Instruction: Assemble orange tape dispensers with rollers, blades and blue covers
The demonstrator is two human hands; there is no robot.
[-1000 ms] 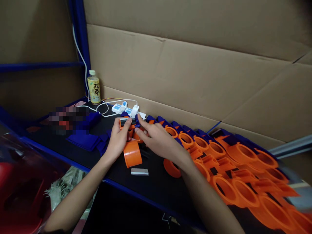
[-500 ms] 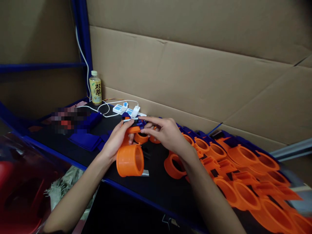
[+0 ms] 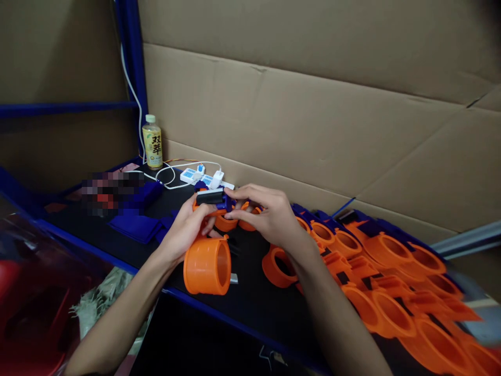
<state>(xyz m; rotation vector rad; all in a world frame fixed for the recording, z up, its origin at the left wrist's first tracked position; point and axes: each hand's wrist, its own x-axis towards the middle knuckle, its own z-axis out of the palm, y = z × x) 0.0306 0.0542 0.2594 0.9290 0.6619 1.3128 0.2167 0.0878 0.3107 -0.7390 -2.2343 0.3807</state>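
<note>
An orange tape dispenser (image 3: 207, 267) hangs above the dark table, its wide ring low and its head higher up. My left hand (image 3: 183, 227) is closed around the part between ring and head, thumb on top. At the head I see a white toothed strip (image 3: 213, 191), a black piece (image 3: 210, 198) below it and a blue part (image 3: 226, 202) at the right side. Thumb and fingers of my right hand (image 3: 270, 211) close on that blue part, hiding some of it.
Many orange dispenser frames (image 3: 391, 250) with blue parts cover the table's right side. Blue flat pieces (image 3: 135, 228) lie at left. Behind are a power strip (image 3: 190, 175), white cables, a yellow-labelled bottle (image 3: 152, 146) and a cardboard wall (image 3: 297, 120). A red stool (image 3: 23, 324) stands lower left.
The dispenser's head has turned, so more of its black piece shows. The ring has dropped slightly. My left thumb has slid lower, off the toothed strip; my right fingers remain at the blue part.
</note>
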